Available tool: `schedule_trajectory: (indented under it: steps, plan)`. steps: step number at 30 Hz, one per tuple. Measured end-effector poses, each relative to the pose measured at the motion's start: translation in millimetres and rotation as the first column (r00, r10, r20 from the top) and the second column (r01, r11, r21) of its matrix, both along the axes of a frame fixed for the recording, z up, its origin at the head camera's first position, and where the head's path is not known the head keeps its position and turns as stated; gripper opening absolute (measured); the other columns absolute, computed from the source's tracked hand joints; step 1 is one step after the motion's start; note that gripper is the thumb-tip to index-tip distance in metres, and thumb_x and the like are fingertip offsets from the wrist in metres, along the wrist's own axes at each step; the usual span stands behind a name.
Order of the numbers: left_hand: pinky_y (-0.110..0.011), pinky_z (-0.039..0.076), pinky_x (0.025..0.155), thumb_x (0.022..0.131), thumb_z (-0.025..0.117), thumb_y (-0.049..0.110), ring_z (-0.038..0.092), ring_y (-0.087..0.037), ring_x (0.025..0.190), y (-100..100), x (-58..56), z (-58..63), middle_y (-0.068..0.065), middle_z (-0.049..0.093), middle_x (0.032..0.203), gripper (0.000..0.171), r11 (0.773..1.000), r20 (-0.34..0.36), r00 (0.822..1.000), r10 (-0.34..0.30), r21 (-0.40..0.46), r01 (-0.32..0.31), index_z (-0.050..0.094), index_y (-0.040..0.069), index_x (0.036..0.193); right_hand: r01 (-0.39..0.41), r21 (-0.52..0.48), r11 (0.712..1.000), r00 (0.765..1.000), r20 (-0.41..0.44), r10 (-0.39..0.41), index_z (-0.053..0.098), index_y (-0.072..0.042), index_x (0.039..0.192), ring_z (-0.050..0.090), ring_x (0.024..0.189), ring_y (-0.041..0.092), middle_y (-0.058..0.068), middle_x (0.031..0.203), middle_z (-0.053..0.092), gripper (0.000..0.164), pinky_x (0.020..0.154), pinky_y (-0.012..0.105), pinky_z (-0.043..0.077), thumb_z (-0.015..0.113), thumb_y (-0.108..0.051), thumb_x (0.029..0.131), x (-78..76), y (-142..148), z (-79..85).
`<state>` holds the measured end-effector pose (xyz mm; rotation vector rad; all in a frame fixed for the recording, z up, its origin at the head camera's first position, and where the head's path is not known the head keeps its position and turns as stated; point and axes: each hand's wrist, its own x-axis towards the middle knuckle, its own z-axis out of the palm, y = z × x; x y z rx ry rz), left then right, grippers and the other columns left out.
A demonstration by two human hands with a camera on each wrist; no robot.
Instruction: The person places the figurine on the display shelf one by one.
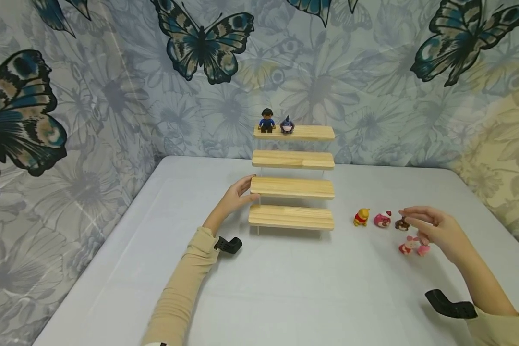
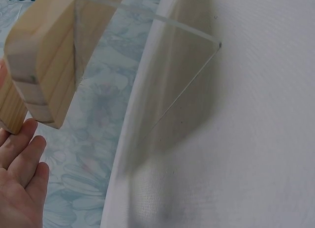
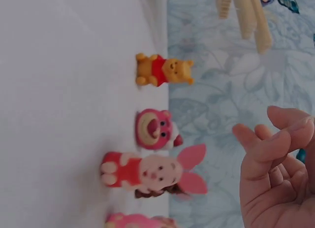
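My left hand holds the left end of a tiered wooden display shelf at its third plank from the top. Thumb and fingers sit at opposite edges of that plank; fingertips meet the wood in the left wrist view. Over the toy figures on the right hovers my right hand, fingers loosely bent and nothing between them. Near it are a yellow bear figurine, a pink bear figurine, a pink piglet figurine, a brown figurine and a partly hidden pink figurine.
On the top plank stand a dark-haired toy figure in blue and a purple-grey figurine. Clear supports carry the planks. The white table backs onto a butterfly-patterned wall covering.
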<state>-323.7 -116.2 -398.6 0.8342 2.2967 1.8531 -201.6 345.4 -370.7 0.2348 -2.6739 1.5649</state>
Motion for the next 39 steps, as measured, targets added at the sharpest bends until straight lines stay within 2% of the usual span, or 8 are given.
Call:
schedule_trajectory:
  steps: [6,13,17,25,29,35,39]
  plan:
    - [-0.035,0.022,0.105,0.087,0.057,-0.002,0.026,-0.034,0.127,3,14.8,16.8,-0.025,0.027,0.138,0.060,1.000,0.018,1.000,-0.002,-0.019,0.002,0.023,-0.010,0.136,-0.022,-0.050,0.998,1.000,0.008,0.022,0.056,-0.008,0.111,0.042,0.044,0.012,-0.009,0.085,0.062,0.019,0.037,0.035,0.036,0.052,-0.012,0.093,7.8,11,-13.3]
    - [-0.032,0.023,0.104,0.087,0.058,0.000,0.027,-0.033,0.127,6,15.4,20.9,-0.025,0.028,0.138,0.061,0.999,0.008,1.000,0.003,-0.038,-0.002,0.023,-0.010,0.136,-0.032,-0.155,0.987,0.998,0.056,0.042,0.058,-0.018,0.106,0.040,0.044,0.010,-0.009,0.091,0.063,0.019,0.035,0.032,0.033,0.050,-0.006,0.092,15.0,22,-26.1]
    - [-0.032,0.022,0.105,0.087,0.059,0.002,0.027,-0.032,0.127,6,16.1,21.0,-0.025,0.029,0.137,0.062,0.999,0.014,1.000,0.001,-0.041,0.000,0.024,-0.010,0.136,-0.050,-0.210,0.976,0.994,0.085,0.069,0.059,-0.017,0.106,0.037,0.044,0.010,-0.008,0.095,0.064,0.022,0.036,0.033,0.030,0.051,-0.002,0.091,17.2,24,-33.3]
    - [-0.031,0.023,0.104,0.086,0.058,-0.001,0.027,-0.034,0.126,4,16.2,17.5,-0.026,0.028,0.137,0.061,1.000,-0.005,1.000,0.005,-0.006,-0.005,0.023,-0.012,0.135,-0.053,-0.125,0.991,0.989,0.129,0.069,0.059,-0.012,0.106,0.040,0.045,0.009,-0.007,0.095,0.064,0.018,0.036,0.031,0.036,0.054,-0.006,0.090,13.7,25,-36.5]
    - [-0.030,0.023,0.104,0.086,0.057,-0.003,0.026,-0.033,0.127,4,15.1,13.1,-0.027,0.027,0.137,0.061,1.000,-0.006,1.000,-0.006,0.011,0.007,0.022,-0.013,0.135,-0.058,-0.079,0.995,0.982,0.174,0.071,0.059,-0.011,0.106,0.039,0.044,0.011,-0.007,0.090,0.063,0.016,0.036,0.033,0.033,0.054,-0.009,0.091,13.6,29,-34.8]
    - [-0.031,0.023,0.104,0.086,0.057,-0.003,0.027,-0.034,0.126,5,15.7,14.2,-0.027,0.028,0.137,0.061,1.000,0.000,1.000,-0.003,0.023,0.003,0.022,-0.013,0.135,-0.044,-0.036,0.998,0.976,0.212,0.051,0.059,-0.005,0.110,0.039,0.045,0.011,-0.012,0.092,0.049,0.021,0.037,0.035,0.030,0.056,-0.012,0.090,13.8,30,-34.7]
    - [-0.030,0.023,0.104,0.086,0.057,-0.004,0.027,-0.034,0.126,5,15.4,17.9,-0.028,0.028,0.136,0.060,1.000,-0.003,1.000,-0.003,0.030,0.003,0.023,-0.014,0.134,-0.040,-0.007,0.999,0.978,0.203,0.040,0.057,0.000,0.111,0.040,0.045,0.011,-0.005,0.087,0.046,0.025,0.037,0.033,0.032,0.057,-0.014,0.090,13.0,29,-35.3]
